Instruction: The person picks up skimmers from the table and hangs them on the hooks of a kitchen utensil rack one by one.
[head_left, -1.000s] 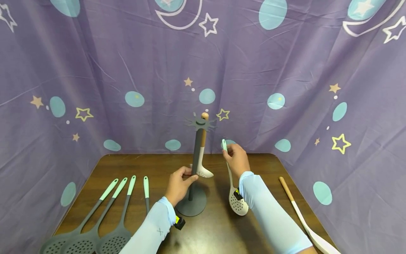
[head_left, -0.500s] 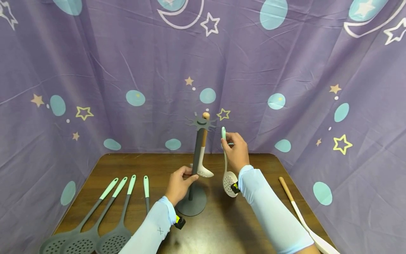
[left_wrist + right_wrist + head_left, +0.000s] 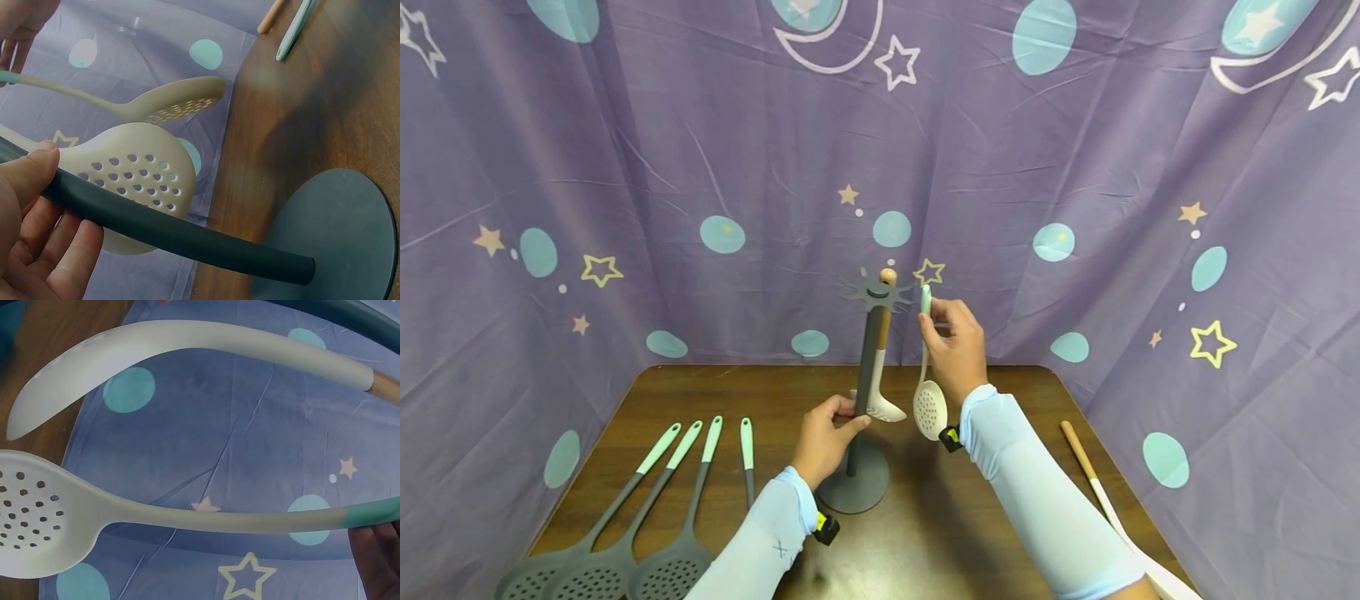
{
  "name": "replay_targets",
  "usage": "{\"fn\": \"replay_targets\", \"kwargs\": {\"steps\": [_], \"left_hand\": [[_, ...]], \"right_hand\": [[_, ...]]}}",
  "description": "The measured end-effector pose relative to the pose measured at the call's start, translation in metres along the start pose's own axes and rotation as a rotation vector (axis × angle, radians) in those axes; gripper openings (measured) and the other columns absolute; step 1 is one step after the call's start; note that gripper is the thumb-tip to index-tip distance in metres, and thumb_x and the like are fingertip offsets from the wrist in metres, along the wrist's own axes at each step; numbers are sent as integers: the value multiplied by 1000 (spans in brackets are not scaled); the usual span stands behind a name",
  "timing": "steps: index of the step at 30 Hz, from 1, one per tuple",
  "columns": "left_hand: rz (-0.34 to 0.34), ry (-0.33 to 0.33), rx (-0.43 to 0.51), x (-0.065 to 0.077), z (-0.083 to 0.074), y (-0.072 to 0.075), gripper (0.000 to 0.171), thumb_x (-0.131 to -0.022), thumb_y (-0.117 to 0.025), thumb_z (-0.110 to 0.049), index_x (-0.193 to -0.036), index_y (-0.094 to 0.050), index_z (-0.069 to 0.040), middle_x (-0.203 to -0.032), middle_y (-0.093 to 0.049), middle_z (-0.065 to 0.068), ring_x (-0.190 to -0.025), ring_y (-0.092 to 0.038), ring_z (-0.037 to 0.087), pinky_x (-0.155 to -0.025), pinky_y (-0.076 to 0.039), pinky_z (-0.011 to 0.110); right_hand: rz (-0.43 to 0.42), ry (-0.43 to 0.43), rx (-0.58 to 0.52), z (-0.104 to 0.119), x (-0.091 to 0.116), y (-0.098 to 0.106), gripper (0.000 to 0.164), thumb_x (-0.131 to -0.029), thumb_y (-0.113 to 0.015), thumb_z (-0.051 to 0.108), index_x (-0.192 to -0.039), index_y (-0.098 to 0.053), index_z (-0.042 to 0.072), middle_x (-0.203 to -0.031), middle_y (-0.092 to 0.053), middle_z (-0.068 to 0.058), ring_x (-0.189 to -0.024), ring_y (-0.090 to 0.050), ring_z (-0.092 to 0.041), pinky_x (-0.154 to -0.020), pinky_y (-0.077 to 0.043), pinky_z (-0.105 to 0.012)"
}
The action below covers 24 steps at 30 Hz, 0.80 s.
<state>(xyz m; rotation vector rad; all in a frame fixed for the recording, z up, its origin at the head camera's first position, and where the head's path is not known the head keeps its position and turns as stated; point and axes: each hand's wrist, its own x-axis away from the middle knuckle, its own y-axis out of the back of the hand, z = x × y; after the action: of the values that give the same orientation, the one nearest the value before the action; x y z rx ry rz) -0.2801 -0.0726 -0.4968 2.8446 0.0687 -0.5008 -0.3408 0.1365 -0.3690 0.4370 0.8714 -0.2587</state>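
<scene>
Left hand [image 3: 826, 437] pinching grey stand [image 3: 870, 358] partway up, thumb and fingers around it; right hand [image 3: 958, 346] pinching holey spoon [image 3: 929, 410] by green end, spoon hanging head-down in air just beside stand; wood-handled spoon [image 3: 890, 412] hanging on stand; dark spoons [image 3: 670, 560] lying on brown table [image 3: 902, 533].

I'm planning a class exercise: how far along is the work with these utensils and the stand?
Looks done: a wooden-handled slotted utensil hangs on the stand.
In hand: the left hand grips the stand; the right hand holds a green-handled slotted spoon beside the stand's top, seemingly not yet hung.
Probably left: grey skimmers and another wooden-handled utensil lying on the table.
</scene>
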Motion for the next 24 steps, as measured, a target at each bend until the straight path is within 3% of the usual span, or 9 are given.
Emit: {"fn": "replay_targets", "kwargs": {"steps": [4,10,17,24], "left_hand": [[-2,8,-4,0,-3,0,18,-89,-83,-14,-102,-74,-6,-96,-75,6,-90,-70,19,-81,-59,29],[2,13,-3,-1,-2,1,15,-90,-81,-11,-102,-74,-5,-97,-75,6,-90,-70,20,-81,-59,30],[0,11,-1,-1,-1,0,14,-90,-81,-10,-102,-74,-5,-96,-75,6,-90,-69,19,-80,-59,29],[-7,9,16,0,-2,0,16,-89,-83,-11,-100,-74,-5,-96,-75,7,-88,-70,19,-78,-59,27]], "right_hand": [[-23,33,-22,5,-3,1,16,-95,-73,3,-111,-73,1,-96,-67,-10,-90,-67,-20,-81,-62,-36],[-54,40,-34,12,-6,2,18,-95,-73,1,-113,-73,-1,-98,-69,-13,-91,-69,-22,-81,-60,-26],[-63,72,-66,20,-8,0,22,-92,-74,-3,-114,-72,-4,-100,-69,-18,-91,-70,-30,-80,-62,-39],[-42,98,-82,31,-8,0,20,-95,-71,-4,-115,-72,-3,-100,-69,-15,-91,-69,-24,-81,-58,-19]]}}
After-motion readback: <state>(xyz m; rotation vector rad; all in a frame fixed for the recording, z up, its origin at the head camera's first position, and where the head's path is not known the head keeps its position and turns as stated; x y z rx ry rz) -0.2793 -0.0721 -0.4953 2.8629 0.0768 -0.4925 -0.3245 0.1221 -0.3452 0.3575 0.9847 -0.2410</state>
